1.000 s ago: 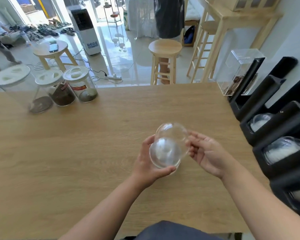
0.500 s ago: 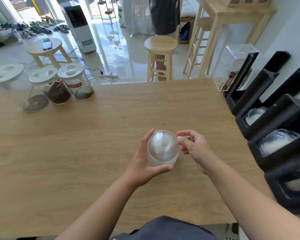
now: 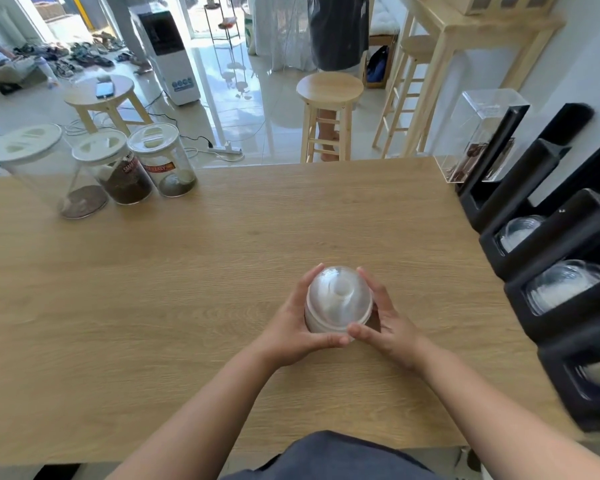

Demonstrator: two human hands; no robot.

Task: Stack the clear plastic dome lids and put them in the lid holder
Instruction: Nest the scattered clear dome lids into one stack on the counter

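We work at a broad wooden counter [image 3: 153, 306] facing a bright tiled room with a wooden stool [image 3: 329, 90]; three lidded jars [image 3: 118, 168] stand at the counter's far left. Along our right runs the black lid holder [image 3: 551, 296], several slots already showing clear lids. Near the counter's middle our left hand [image 3: 291, 327] and right hand [image 3: 387, 323] wrap the stack of dome lids [image 3: 338, 301] from both sides, thumbs meeting in front, dome up, apparently resting on the wood. The plastic looks thin and slippery, so squeezing could buckle it, and tilting the stack towards a slot might let the nested lids slide apart.
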